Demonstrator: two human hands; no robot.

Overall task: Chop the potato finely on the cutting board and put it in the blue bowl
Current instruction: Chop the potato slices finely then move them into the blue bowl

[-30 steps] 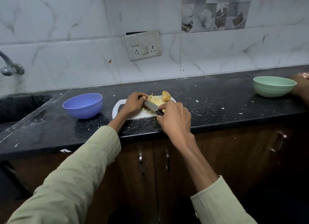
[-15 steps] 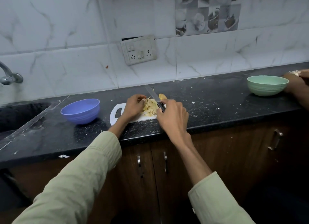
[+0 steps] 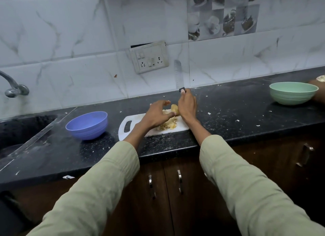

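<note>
A white cutting board (image 3: 133, 128) lies on the black counter with a heap of chopped yellow potato (image 3: 168, 124) and a larger uncut potato piece (image 3: 174, 108) at its far edge. My right hand (image 3: 187, 106) grips the handle of a knife (image 3: 178, 75), whose blade points straight up above the board. My left hand (image 3: 155, 115) hovers over the chopped heap with its fingers straight, reaching toward the uncut piece. The blue bowl (image 3: 87, 124) stands left of the board and looks empty.
A green bowl (image 3: 293, 95) sits at the far right, with another person's hand (image 3: 317, 91) beside it. A sink (image 3: 19, 130) and tap (image 3: 13, 88) are at the left. Potato scraps dot the black counter (image 3: 228, 116). Cabinet doors (image 3: 165, 191) are below.
My right hand has lifted the knife from lying across the potato to blade-up. My left hand has let go of the heap and opened, moving right over it.
</note>
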